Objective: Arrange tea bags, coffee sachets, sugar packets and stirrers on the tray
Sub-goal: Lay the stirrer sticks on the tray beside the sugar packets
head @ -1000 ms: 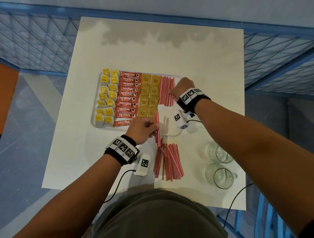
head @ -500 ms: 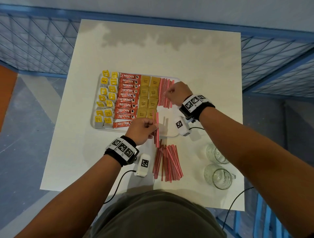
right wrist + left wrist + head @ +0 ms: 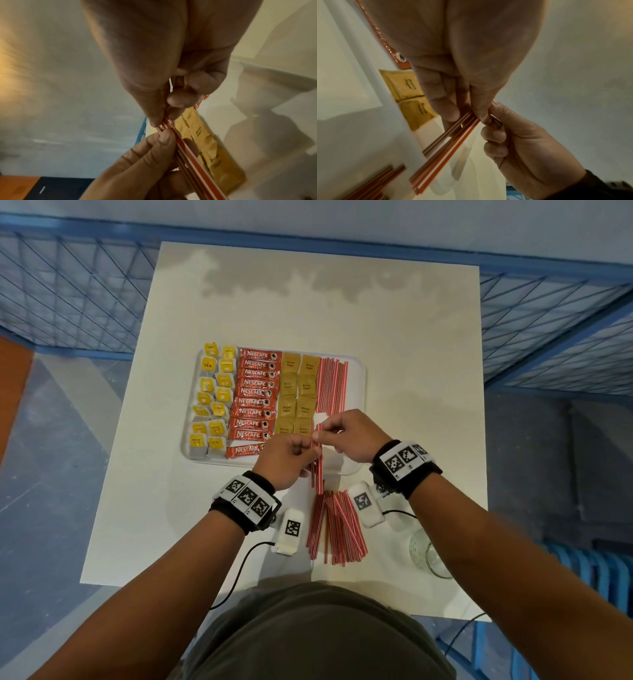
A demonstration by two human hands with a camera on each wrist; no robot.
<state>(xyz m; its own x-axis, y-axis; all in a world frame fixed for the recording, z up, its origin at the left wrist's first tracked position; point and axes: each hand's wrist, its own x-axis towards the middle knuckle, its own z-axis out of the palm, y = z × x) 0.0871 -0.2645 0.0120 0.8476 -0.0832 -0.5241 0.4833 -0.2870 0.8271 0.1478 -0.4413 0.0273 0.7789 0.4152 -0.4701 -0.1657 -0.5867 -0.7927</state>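
pinching a few red stirrers [image 3: 315, 460] at their far ends, the left hand [image 3: 286, 458] and right hand [image 3: 346, 436] meet over the tray [image 3: 359, 392], near its 5 o'clock corner. only the left wrist view shows the right fingertips [image 3: 494, 108] closing on one stirrer.

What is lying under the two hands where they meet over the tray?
Bare tray floor and the nearest brown sugar packets show beneath the held stirrers. The left hand covers the last coffee sachet's right end.
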